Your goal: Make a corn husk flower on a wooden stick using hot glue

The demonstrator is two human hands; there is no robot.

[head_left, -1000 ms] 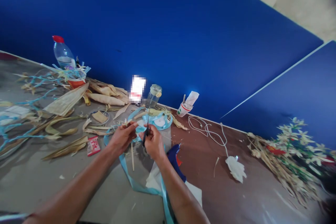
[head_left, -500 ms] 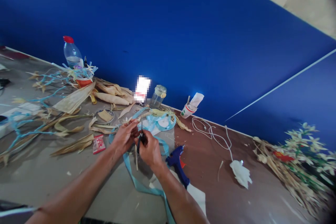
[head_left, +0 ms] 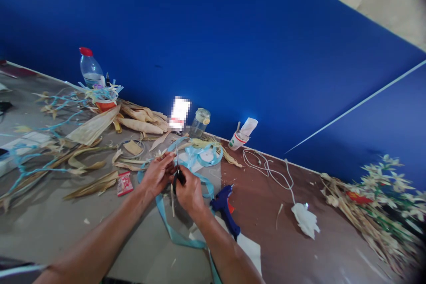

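My right hand [head_left: 189,191] is closed around the black handles of a pair of scissors [head_left: 180,178], whose blades point away from me. Against it, my left hand [head_left: 159,174] is pinched shut beside the blades. What its fingers hold is too small and hidden to make out. Below the hands a thin pale stalk [head_left: 172,204] sticks down; which hand has it I cannot tell. Light blue ribbon [head_left: 166,222] loops under and around both hands, with more ribbon bunched just beyond them.
A blue glue gun [head_left: 226,211] lies right of my right forearm, partly on white paper [head_left: 250,250]. Dried corn husks [head_left: 93,126], a red packet [head_left: 124,183] and blue-wrapped stems [head_left: 23,166] spread leftward. Behind stand a jar [head_left: 200,123], a paper cup [head_left: 238,140] and a red-capped bottle [head_left: 90,69].
The scissor blades have tipped slightly to the left. Both hands stay together in nearly the same place, and the objects on the table have not moved.
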